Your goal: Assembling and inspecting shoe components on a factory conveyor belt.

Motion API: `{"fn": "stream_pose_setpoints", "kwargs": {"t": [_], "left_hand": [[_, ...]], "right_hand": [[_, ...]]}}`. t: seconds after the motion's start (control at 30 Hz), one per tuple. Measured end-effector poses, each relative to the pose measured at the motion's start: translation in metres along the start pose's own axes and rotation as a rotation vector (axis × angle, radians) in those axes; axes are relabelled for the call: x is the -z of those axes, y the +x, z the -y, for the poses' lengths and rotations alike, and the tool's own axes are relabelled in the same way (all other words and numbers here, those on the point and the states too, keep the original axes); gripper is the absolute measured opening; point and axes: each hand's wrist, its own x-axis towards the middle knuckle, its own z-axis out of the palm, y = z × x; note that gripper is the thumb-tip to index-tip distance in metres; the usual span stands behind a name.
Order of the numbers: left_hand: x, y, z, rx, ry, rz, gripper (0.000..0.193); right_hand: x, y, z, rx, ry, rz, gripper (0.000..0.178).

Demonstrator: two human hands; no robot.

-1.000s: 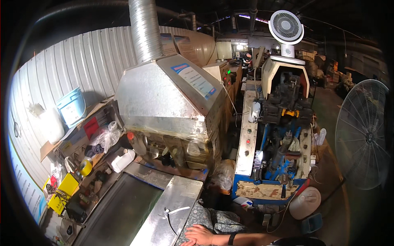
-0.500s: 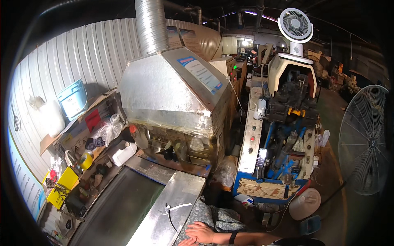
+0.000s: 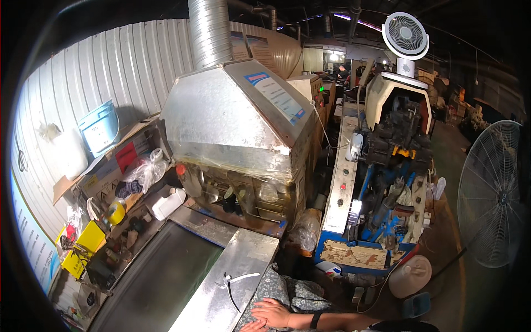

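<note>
My right hand point(image 3: 271, 312) rests on grey flower-patterned cloth point(image 3: 303, 293) over my lap, at the lower middle of the view. Its fingers lie stretched out and hold nothing I can see; a black band point(image 3: 316, 320) circles the wrist. Under it, at the bottom edge, shows a small part of my left hand point(image 3: 254, 326), mostly covered, so its fingers cannot be read. Beside my lap, a bare metal plate point(image 3: 221, 293) carries a pair of scissors or similar tool point(image 3: 228, 282) with pale and dark parts. A dark conveyor belt point(image 3: 157, 282) runs left of the plate.
A metal hood point(image 3: 221, 110) with a duct stands ahead over the belt's far end. At right is a blue-framed machine point(image 3: 354, 257) topped by a white fan point(image 3: 406, 36). A large caged fan point(image 3: 492, 193) stands farther right. Shelves at left hold a yellow box point(image 3: 86, 249) and blue bucket point(image 3: 98, 127).
The surroundings have shifted slightly right in the picture as the view turns a little. Both hands stay resting in the same place on my lap.
</note>
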Motion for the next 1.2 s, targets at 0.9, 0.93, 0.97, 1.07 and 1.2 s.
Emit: {"fn": "stream_pose_setpoints", "kwargs": {"t": [0.9,0.93,0.97,1.07,1.2], "left_hand": [[0.014,0.005,-0.029,0.018,0.108,-0.13,0.053],[0.013,0.004,-0.03,0.028,0.152,-0.089,0.053],[0.012,0.005,-0.035,0.047,0.192,-0.051,0.054],[0.027,0.017,-0.052,0.083,-0.095,-0.126,0.048],[0.031,0.016,-0.04,-0.053,-0.039,-0.081,0.042]], "right_hand": [[-0.021,-0.004,-0.005,0.033,0.05,-0.053,0.038],[-0.02,-0.003,-0.002,0.045,0.043,-0.038,0.038],[-0.017,-0.004,-0.001,0.008,-0.003,0.091,0.034],[0.014,0.008,-0.006,0.119,-0.169,0.179,0.025],[0.173,0.095,0.045,-0.112,0.574,-0.3,0.023]]}}
